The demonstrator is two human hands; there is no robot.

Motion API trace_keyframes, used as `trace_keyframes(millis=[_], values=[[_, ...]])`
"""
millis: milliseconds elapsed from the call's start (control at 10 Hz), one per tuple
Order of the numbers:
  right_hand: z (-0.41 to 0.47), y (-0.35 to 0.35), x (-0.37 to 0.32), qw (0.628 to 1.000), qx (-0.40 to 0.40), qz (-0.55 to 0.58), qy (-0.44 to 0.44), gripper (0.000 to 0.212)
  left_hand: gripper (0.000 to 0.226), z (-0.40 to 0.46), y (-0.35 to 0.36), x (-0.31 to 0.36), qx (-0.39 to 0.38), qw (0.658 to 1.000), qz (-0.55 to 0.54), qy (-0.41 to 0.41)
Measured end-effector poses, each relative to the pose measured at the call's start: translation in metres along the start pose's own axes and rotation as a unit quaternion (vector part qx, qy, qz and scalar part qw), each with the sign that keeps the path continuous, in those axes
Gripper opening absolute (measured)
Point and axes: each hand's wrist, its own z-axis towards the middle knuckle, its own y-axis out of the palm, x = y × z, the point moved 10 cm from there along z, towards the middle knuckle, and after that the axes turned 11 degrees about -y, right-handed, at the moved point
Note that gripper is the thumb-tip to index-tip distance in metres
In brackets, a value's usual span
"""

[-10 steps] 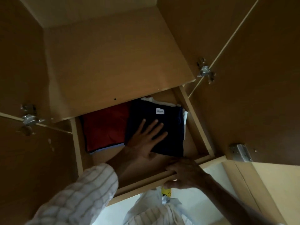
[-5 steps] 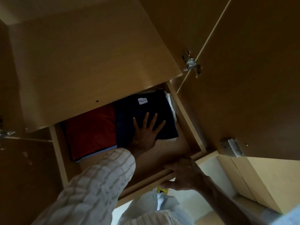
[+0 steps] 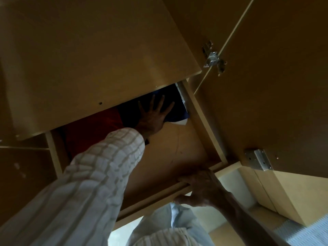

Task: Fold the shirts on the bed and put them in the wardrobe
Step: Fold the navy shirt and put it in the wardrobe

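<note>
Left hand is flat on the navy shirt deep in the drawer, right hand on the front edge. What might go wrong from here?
1. Pushing the navy shirt further could bunch its fold; a white layer already pokes out beneath.
2. If the right hand shuts the drawer now, the left hand and sleeve could get pinched under the shelf.

My left hand (image 3: 154, 118) now reaches deeper, the navy shirt (image 3: 174, 105) sliding back under the shelf (image 3: 92, 55), its label hidden.
</note>
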Motion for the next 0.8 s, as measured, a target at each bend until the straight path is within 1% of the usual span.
trace_keyframes(millis=[100, 200, 300, 400, 500, 600, 700, 800], values=[[0.003, 0.001, 0.004, 1.000, 0.016, -0.011, -0.007, 0.076, 0.085, -0.006, -0.003, 0.002, -0.011, 1.000, -0.010, 0.015], [0.001, -0.008, 0.000, 0.999, 0.030, -0.024, -0.008, 0.073, 0.088, -0.033, 0.000, 0.009, -0.021, 0.999, -0.002, 0.050], [-0.002, -0.016, -0.013, 0.999, 0.013, -0.035, -0.021, 0.070, 0.086, -0.075, 0.007, 0.008, -0.021, 0.996, -0.001, 0.084], [-0.006, -0.016, -0.016, 0.998, -0.029, -0.042, -0.031, 0.065, 0.073, -0.127, 0.007, -0.003, 0.041, 0.990, -0.066, 0.118], [-0.006, -0.015, -0.017, 0.997, -0.053, -0.033, -0.038, 0.059, 0.063, -0.181, 0.000, -0.016, 0.015, 0.972, -0.212, 0.096], [0.022, -0.028, -0.012, 0.988, -0.139, 0.058, -0.036, 0.046, 0.070, -0.226, 0.010, -0.019, -0.144, 0.964, -0.221, 0.028], [0.064, -0.073, -0.008, 0.978, -0.180, 0.104, -0.025, 0.044, 0.069, -0.253, 0.015, -0.011, -0.230, 0.954, -0.186, 0.052], [0.105, -0.173, -0.029, 0.992, 0.107, -0.030, -0.065, 0.053, 0.051, -0.270, 0.027, -0.011, -0.254, 0.953, -0.156, 0.053]])
